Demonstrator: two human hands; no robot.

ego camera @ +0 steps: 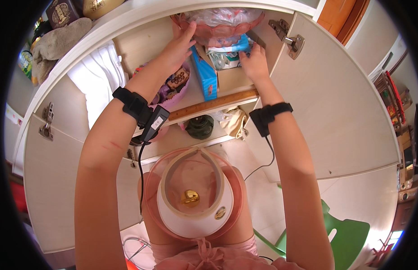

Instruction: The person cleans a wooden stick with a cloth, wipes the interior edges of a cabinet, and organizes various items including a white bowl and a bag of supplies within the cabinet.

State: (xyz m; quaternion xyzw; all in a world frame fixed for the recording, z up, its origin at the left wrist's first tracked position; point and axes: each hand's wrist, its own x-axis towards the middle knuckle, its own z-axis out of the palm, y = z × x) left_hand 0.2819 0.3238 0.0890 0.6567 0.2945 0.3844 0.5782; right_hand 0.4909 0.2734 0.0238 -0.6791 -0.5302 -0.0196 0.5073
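Note:
Inside an open white cabinet, my left hand (180, 50) is raised at the left side of a pink scalloped plastic bowl (219, 31) filled with clear plastic bags. Its thumb or a finger overlaps the bowl's rim; whether it grips is unclear. My right hand (255, 64) reaches to the packets in a blue cardboard box (206, 77) below the bowl, its fingertips partly hidden. A purple basket (182, 96) with wrapped snacks stands under my left forearm. On my lap rests a transparent pink lid or bowl (241, 202) with a white dispenser-like container (192, 226) over it.
Two cabinet doors stand wide, the right door (333, 101) with a metal hinge. Folded white cloth (101, 74) lies left on the shelf. A dark green jar (199, 127) and a cream cloth bag (235, 123) sit lower. A green plastic chair (347, 236) is at lower right.

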